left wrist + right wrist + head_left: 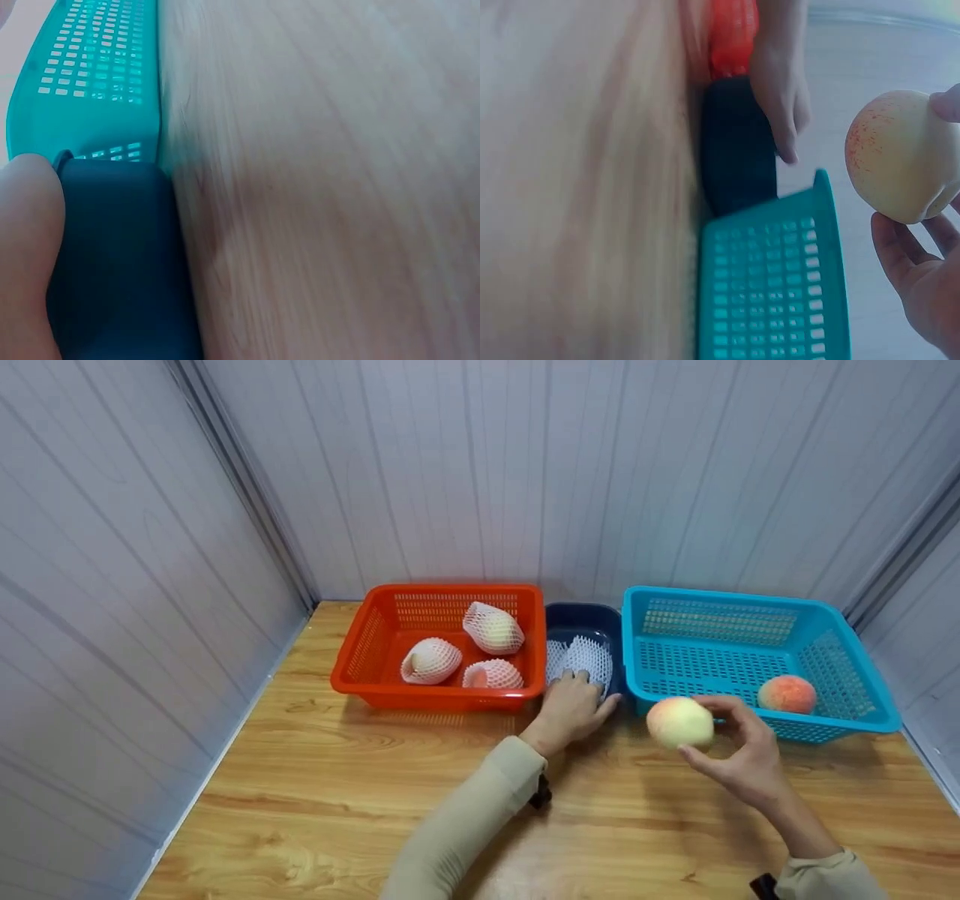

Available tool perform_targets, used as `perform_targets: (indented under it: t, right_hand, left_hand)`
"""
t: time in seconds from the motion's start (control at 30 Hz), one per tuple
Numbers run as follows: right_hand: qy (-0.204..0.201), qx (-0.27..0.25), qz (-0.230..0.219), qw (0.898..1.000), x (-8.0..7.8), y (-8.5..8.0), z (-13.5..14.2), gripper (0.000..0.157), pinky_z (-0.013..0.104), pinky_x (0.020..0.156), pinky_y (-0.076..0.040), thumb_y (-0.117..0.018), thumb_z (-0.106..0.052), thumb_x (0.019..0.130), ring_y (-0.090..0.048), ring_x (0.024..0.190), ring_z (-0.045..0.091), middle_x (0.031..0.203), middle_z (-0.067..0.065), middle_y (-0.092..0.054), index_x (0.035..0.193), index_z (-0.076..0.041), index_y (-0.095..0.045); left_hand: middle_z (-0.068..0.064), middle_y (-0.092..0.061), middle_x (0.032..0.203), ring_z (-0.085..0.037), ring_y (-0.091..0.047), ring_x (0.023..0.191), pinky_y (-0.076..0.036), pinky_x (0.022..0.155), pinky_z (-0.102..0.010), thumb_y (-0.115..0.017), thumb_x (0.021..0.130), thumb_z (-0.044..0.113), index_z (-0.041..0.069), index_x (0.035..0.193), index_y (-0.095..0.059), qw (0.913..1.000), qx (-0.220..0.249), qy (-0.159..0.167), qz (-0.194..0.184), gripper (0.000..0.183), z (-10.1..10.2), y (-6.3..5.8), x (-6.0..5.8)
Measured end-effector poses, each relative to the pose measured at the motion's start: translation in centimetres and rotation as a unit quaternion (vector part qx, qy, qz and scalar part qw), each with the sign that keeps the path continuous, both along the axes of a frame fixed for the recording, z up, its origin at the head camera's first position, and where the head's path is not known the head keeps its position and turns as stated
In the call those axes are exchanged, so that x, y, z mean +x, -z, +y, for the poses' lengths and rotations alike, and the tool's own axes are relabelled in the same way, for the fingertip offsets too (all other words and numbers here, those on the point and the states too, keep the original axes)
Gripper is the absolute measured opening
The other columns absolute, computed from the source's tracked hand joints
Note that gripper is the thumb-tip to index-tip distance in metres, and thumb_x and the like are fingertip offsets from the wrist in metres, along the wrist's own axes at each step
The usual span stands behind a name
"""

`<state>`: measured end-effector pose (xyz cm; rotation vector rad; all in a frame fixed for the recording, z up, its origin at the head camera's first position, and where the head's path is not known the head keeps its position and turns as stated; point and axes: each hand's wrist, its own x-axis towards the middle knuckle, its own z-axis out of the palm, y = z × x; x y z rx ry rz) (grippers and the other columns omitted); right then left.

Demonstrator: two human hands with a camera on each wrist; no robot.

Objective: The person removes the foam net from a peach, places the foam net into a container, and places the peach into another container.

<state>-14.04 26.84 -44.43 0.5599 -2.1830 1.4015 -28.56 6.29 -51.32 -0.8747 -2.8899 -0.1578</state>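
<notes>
Yellow-pink round peach [679, 723] is pinched by the right hand [750, 759], above the wood-grain counter [315, 802], near the blue plastic basket's [690, 660] front left corner. Left hand [570, 708] at white foam nets [590, 658] in navy plastic bin [585, 617]; can't tell if pinching. Blue basket, counter's back right corner: one red-yellow round peach [787, 694]. Orange-red plastic basket [435, 697], toward back left corner: three foam-netted fruits [495, 631].

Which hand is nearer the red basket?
The left hand, at the dark bin beside the red basket; the right hand is farther off, by the blue basket.
</notes>
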Motion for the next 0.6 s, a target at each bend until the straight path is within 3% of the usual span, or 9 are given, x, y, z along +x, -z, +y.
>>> perform_targets:
  t: [0.2,0.4,0.6]
  right_hand:
    - [0.035,0.000,-0.010,0.999,-1.1,-1.4,0.8,0.061,0.015,0.076,-0.048,-0.078,0.019,0.062,-0.058,0.096,0.012,0.115,0.018,-0.057,0.118,0.014,-0.054]
    - [0.065,-0.001,-0.024,0.998,-3.3,-1.9,1.7,0.062,0.012,0.080,-0.045,-0.080,0.015,0.064,-0.055,0.098,0.010,0.116,0.016,-0.056,0.121,0.011,-0.054]
    - [0.097,0.070,-0.040,0.992,-6.8,-0.8,3.4,0.061,0.010,0.079,-0.044,-0.085,-0.004,0.071,-0.053,0.099,0.006,0.118,0.009,-0.056,0.124,0.000,-0.056]
  left_hand:
    - [-0.004,-0.061,0.108,-0.022,-0.050,0.094,-0.046,0.087,-0.036,-0.034,0.102,0.051,0.017,0.114,-0.067,0.9990,0.032,0.022,0.020,0.049,-0.7,-0.9,0.9]
    - [-0.001,-0.062,0.091,-0.019,-0.053,0.079,-0.047,0.068,-0.030,-0.048,0.100,0.040,0.018,0.100,-0.068,0.9928,0.070,0.049,0.084,0.030,-1.6,-2.2,2.6]
    - [0.004,-0.061,0.083,-0.013,-0.053,0.069,-0.045,0.062,-0.024,-0.056,0.098,0.033,0.019,0.097,-0.069,0.9894,0.109,0.079,0.052,0.019,-2.7,-3.1,4.6]
